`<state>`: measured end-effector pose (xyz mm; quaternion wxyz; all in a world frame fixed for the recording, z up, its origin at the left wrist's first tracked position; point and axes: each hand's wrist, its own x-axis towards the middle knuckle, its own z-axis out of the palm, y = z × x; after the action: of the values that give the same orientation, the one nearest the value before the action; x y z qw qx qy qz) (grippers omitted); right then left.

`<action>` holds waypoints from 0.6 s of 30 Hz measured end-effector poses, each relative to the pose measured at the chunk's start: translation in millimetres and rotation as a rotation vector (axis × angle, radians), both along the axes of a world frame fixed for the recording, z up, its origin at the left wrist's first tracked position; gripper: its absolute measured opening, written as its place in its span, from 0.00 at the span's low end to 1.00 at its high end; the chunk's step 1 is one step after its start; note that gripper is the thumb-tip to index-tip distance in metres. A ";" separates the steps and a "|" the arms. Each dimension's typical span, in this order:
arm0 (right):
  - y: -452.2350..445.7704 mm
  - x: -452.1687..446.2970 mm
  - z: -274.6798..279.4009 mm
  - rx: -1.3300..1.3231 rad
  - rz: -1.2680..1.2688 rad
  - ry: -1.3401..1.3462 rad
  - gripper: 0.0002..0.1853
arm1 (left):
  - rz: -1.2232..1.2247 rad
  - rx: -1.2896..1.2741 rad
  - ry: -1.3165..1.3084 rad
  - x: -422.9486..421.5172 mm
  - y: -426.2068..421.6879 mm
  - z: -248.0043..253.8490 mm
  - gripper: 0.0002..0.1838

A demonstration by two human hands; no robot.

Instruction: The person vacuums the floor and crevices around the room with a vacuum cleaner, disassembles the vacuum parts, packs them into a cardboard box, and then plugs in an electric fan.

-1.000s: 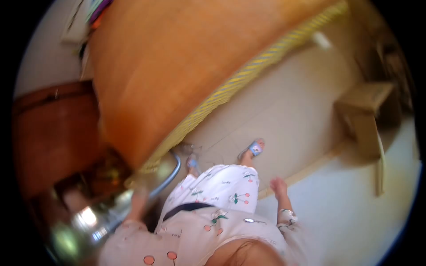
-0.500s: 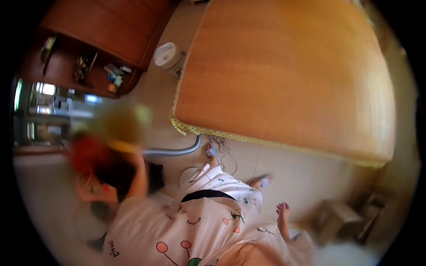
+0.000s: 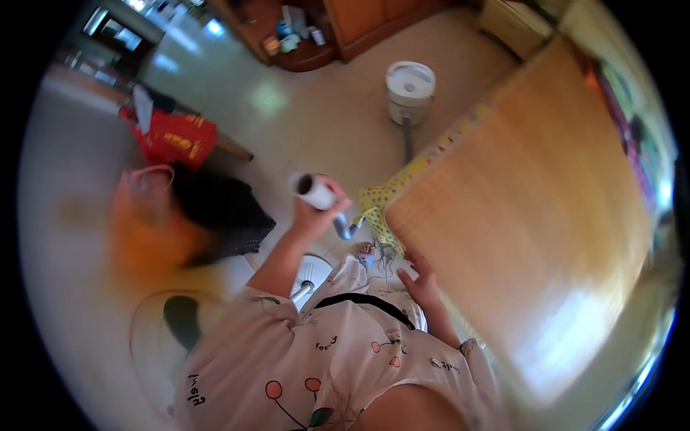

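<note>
My left hand (image 3: 310, 219) is closed around the white tube end (image 3: 315, 192) of a grey hose (image 3: 343, 227). The tube's dark round opening faces up and to the left. My right hand (image 3: 421, 281) is open, fingers and thumb apart, beside the near edge of a bed with a tan mat (image 3: 517, 208); whether it touches the edge I cannot tell. Yellow dotted cloth (image 3: 384, 219) hangs at the bed's corner. Beyond it stands a white bucket-shaped vacuum cleaner (image 3: 410, 90) with a grey hose at its base.
To my left are a red bag (image 3: 180, 138), a black bag or basket (image 3: 226, 208) and a blurred orange shape (image 3: 154, 241). A white round base (image 3: 313, 271) stands near my legs. Thin cables (image 3: 387, 251) lie by my foot. A brown cabinet (image 3: 377, 25) stands at the back.
My view has turned left. My left hand has come from the far left toward my front. My right hand has risen from low beside me to the bed's edge.
</note>
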<state>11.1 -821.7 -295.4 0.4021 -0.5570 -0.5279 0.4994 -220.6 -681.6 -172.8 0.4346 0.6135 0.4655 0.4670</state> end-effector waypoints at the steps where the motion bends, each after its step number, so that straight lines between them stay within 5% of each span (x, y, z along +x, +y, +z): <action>1: 19.8 -6.2 22.9 0.110 0.044 -0.012 0.29 | -0.048 -0.014 -0.036 17.2 -9.4 8.8 0.13; 3: 50.9 -19.8 60.5 0.331 0.115 -0.029 0.29 | -0.052 -0.194 0.025 37.1 -25.4 -5.4 0.12; 6: 70.7 -29.3 74.9 0.303 0.307 0.234 0.28 | 0.047 -0.101 0.124 79.2 -57.5 4.6 0.16; 9: 79.5 -12.0 57.5 0.246 0.400 0.212 0.28 | -0.034 -0.143 0.085 94.6 -63.1 15.1 0.25; 13: 115.8 16.3 52.1 0.404 0.096 0.411 0.20 | -0.079 0.010 0.249 91.4 -28.7 30.0 0.37; 18: 222.9 82.2 -14.2 -0.051 -0.678 0.725 0.18 | 0.011 -0.180 0.180 58.9 88.5 -5.6 0.29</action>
<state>93.3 -598.8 -309.6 0.6860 -0.4974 -0.1307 0.5148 -161.7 -593.1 -178.4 0.4417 0.6088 0.5462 0.3687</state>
